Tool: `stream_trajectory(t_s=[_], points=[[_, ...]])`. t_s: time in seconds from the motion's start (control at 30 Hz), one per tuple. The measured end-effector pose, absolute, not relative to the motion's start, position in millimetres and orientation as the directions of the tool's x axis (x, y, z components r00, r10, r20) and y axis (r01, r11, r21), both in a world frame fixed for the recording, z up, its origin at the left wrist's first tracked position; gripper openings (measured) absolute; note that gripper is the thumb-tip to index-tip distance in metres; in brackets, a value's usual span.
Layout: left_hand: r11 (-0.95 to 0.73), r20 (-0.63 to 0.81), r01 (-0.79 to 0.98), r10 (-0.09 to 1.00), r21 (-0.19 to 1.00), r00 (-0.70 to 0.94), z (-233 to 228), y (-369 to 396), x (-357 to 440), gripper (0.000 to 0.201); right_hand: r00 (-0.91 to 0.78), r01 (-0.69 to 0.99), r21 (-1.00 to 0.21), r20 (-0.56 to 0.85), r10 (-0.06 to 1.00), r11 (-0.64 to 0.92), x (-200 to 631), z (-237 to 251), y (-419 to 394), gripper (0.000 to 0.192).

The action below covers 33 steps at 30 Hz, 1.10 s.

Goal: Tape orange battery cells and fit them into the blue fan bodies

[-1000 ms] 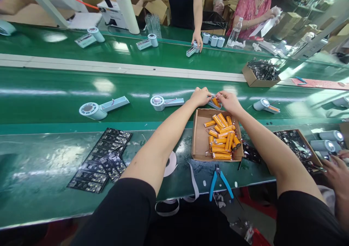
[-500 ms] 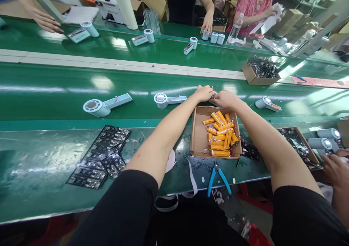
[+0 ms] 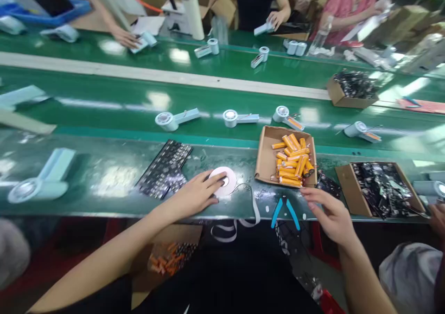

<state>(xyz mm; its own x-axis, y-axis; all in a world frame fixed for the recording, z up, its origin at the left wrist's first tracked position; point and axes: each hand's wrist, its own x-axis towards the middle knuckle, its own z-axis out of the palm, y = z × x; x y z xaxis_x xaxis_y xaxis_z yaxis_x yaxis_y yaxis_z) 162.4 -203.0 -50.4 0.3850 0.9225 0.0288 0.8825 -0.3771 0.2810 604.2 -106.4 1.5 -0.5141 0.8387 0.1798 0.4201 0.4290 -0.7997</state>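
Observation:
My left hand [image 3: 194, 194] lies with its fingers stretched over a roll of white tape [image 3: 227, 187] on the bench; a loose strip [image 3: 255, 207] trails over the edge. My right hand [image 3: 332, 216] is open, thumb and index finger apart, by the near right corner of a cardboard box [image 3: 266, 165] of orange battery cells [image 3: 292, 162]. Blue-handled cutters [image 3: 285, 212] lie between my hands. Behind the box sits a light blue handheld fan body [image 3: 281, 114] with an orange cell in its handle. Black circuit boards [image 3: 163, 168] lie left of my left hand.
More fan bodies [image 3: 167, 120] stand along the green belt [image 3: 118, 93]. Boxes of black parts [image 3: 382, 189] are to the right and at the back right. Co-workers' hands [image 3: 276, 19] handle light blue parts across the line. A person's hand shows at the right edge.
Both hands have come back from beyond the battery box, the left onto the tape roll, the right to the box's near corner. The fan body behind the box now lies free. The view has shifted left.

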Motion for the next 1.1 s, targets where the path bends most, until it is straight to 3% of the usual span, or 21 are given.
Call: stream_trajectory(t_s=[0.1,0.2,0.23,0.33,0.43,0.5,0.53,0.57,0.63,0.7,0.73,0.8,0.87,1.0,1.03,1.1], points=[[-0.354,0.134,0.907,0.934,0.230,0.331,-51,-222,173,0.031,-0.524,0.375,-0.862,0.106,0.845,0.340,555,-8,-141,0.027],[-0.365,0.336,0.906,0.898,0.213,0.283,-36,-225,188,0.028,-0.623,0.348,-0.927,-0.116,0.774,0.141,497,-5,-152,0.066],[-0.367,0.389,0.905,0.882,0.215,0.265,-32,-227,192,0.030,-0.681,0.341,-0.935,-0.176,0.711,0.096,483,-3,-155,0.067],[-0.307,0.448,0.915,0.879,0.262,0.167,-25,-236,191,0.033,-0.832,0.330,-0.937,-0.231,0.504,0.115,460,7,-166,0.041],[-0.181,0.450,0.935,0.893,0.306,0.025,-32,-245,178,0.029,-0.952,0.297,-0.917,-0.261,0.162,0.266,466,16,-177,0.041],[-0.139,0.480,0.939,0.877,0.316,-0.031,-39,-251,169,0.028,-0.939,0.286,-0.879,-0.337,-0.072,0.381,475,23,-172,0.034],[-0.138,0.505,0.937,0.862,0.320,-0.045,-44,-255,166,0.029,-0.922,0.295,-0.855,-0.372,-0.109,0.428,479,27,-162,0.034],[-0.145,0.532,0.934,0.845,0.325,-0.054,-48,-258,165,0.029,-0.919,0.320,-0.823,-0.390,-0.057,0.468,482,31,-147,0.035],[-0.170,0.569,0.925,0.820,0.339,-0.058,-55,-262,168,0.032,-0.903,0.429,-0.721,-0.345,0.255,0.545,481,37,-104,0.036],[-0.190,0.574,0.915,0.818,0.354,-0.052,-58,-264,176,0.037,-0.749,0.636,-0.467,-0.181,0.638,0.614,474,39,-53,0.037],[-0.202,0.569,0.910,0.821,0.361,-0.043,-58,-263,181,0.039,-0.680,0.722,-0.297,-0.138,0.720,0.625,469,37,-28,0.040],[-0.240,0.572,0.901,0.820,0.360,-0.010,-55,-260,191,0.042,-0.633,0.772,-0.042,-0.140,0.762,0.634,456,32,13,0.040],[-0.295,0.594,0.894,0.804,0.338,0.041,-49,-257,199,0.040,-0.641,0.750,0.048,-0.190,0.743,0.659,444,27,39,0.031],[-0.396,0.636,0.873,0.759,0.285,0.136,-39,-260,203,0.034,-0.632,0.765,0.057,-0.123,0.765,0.641,437,24,50,0.023],[-0.404,0.638,0.869,0.757,0.286,0.142,-38,-263,202,0.034,-0.622,0.783,0.013,-0.031,0.783,0.622,440,24,47,0.026],[-0.409,0.632,0.863,0.762,0.297,0.144,-39,-270,200,0.034,-0.556,0.761,-0.219,0.264,0.788,0.611,449,23,34,0.034]])
